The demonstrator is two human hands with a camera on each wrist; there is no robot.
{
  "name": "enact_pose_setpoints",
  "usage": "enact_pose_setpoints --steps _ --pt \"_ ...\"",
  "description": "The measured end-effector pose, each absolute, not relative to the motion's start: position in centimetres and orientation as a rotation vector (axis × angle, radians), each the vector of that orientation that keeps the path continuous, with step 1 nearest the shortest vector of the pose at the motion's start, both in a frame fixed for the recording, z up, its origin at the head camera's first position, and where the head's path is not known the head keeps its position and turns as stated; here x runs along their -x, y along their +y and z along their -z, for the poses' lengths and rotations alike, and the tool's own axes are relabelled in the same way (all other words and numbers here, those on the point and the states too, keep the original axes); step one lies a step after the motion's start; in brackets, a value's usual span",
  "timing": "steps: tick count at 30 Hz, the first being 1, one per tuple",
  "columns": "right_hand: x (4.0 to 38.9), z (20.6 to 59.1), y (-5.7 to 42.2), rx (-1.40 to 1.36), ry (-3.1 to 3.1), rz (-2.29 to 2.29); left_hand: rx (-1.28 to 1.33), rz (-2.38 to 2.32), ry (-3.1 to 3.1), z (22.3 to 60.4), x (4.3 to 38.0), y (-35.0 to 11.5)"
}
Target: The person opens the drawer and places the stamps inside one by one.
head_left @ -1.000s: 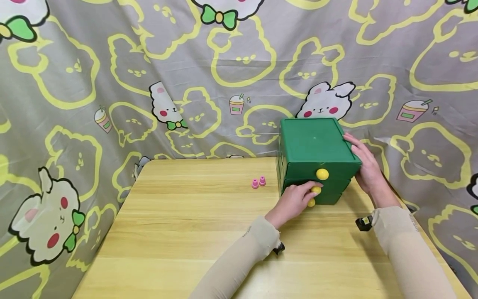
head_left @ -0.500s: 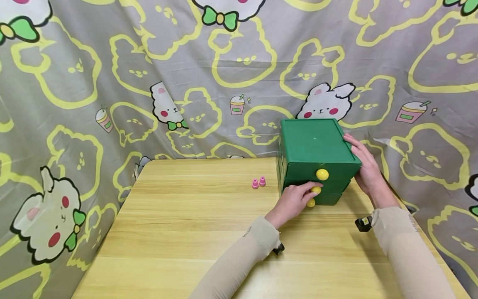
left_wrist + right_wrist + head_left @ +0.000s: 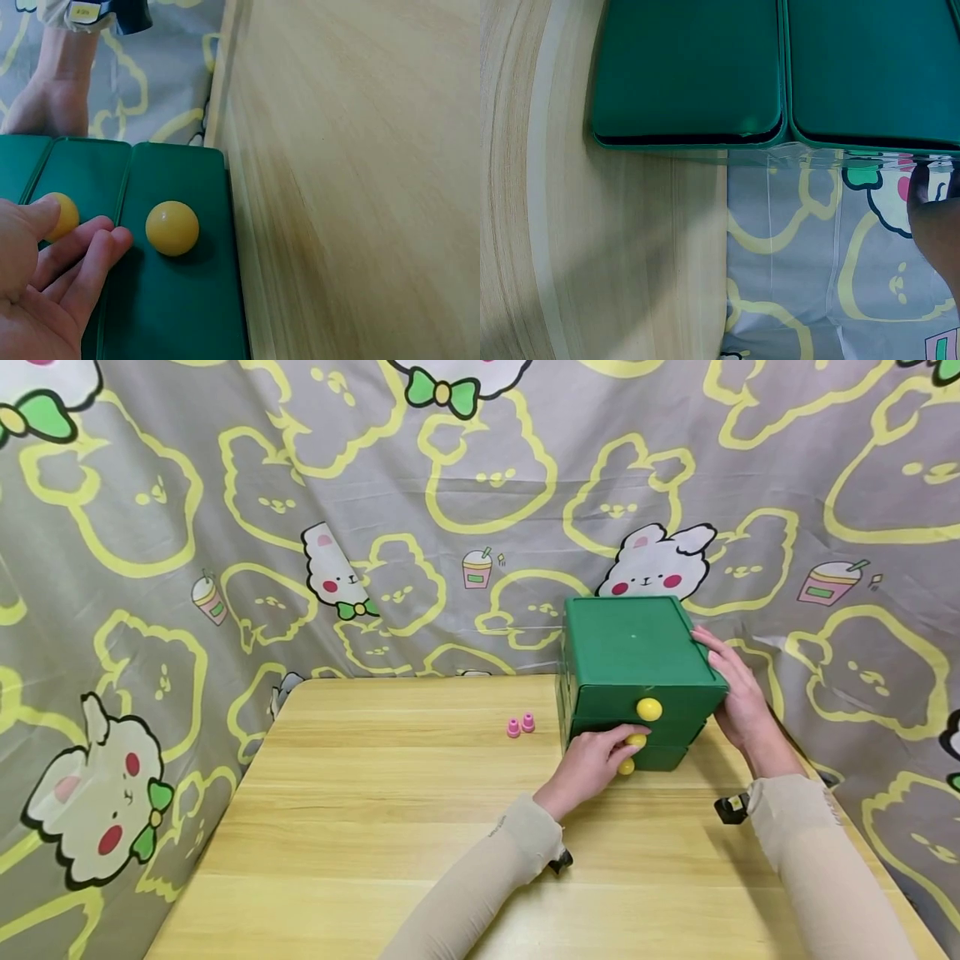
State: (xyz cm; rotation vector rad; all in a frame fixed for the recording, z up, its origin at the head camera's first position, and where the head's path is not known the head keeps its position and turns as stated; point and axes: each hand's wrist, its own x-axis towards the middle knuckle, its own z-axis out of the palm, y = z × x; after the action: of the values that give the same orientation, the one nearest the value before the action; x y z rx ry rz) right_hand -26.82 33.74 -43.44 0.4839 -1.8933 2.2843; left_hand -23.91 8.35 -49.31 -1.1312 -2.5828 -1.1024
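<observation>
A green drawer box (image 3: 637, 643) with three stacked drawers stands at the right of the table, each front bearing a round yellow knob. My left hand (image 3: 588, 766) pinches the middle knob (image 3: 66, 217) between thumb and fingers. Above it sits the top knob (image 3: 648, 709), and below it the bottom knob (image 3: 172, 228); neither is held. All the drawers look closed. Against the box's right side rests my right hand (image 3: 738, 697), fingers straight along the upper edge. In the right wrist view only part of that hand shows, at the right border.
Two small pink cone-shaped pieces (image 3: 521, 725) stand on the wooden table (image 3: 360, 810) left of the box. A grey patterned curtain (image 3: 375, 485) hangs behind and at both sides of the table. The box stands close to the table's right edge.
</observation>
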Motion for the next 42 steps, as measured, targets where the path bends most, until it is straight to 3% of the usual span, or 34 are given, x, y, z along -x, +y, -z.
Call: enact_pose_setpoints --steps 23,42 --pt "26.7 43.3 33.8 -0.471 -1.865 -2.291 1.253 1.05 -2.583 51.0 22.5 7.3" --pt "26.9 43.4 33.6 -0.475 -1.856 -2.302 1.026 0.901 -2.807 52.8 22.9 8.3"
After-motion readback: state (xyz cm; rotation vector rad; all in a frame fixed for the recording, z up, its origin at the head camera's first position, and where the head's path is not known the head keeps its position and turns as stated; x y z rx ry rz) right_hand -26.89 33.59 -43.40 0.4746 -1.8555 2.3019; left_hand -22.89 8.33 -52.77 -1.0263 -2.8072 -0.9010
